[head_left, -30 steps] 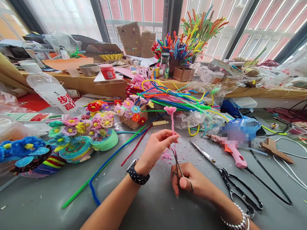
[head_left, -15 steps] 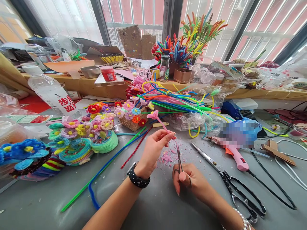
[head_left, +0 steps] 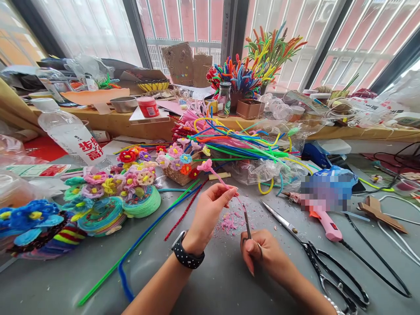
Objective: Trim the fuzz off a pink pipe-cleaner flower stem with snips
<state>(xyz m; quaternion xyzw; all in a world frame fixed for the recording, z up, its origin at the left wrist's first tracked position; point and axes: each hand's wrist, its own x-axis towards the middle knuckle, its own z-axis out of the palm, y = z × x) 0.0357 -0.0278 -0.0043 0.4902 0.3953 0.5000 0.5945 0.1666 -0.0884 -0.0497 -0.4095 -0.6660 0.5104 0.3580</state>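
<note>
Pinched between the fingers of my left hand [head_left: 215, 205] is a pink pipe-cleaner flower [head_left: 205, 166], its head pointing up and left. The thin end of its stem hangs down toward my right hand [head_left: 262, 251]. That hand is closed round the handles of small scissors [head_left: 247, 225], whose blades point up and meet the stem's lower end. Pink fluff clippings [head_left: 229, 222] lie on the grey table below. Large black-handled scissors [head_left: 306, 245] rest to the right of my right hand.
Pipe-cleaner flower pots [head_left: 141, 201] and a plastic bottle [head_left: 67, 133] stand at left. Loose pipe cleaners [head_left: 229, 135] are heaped behind my hands. A pink glue gun [head_left: 328, 223] with a black cord lies at right. Green and blue stems [head_left: 105, 280] cross the table at front left.
The scissor blades have closed up and shifted slightly right and down along the stem's thin end. My left hand still holds the flower, which sits a little lower and further left.
</note>
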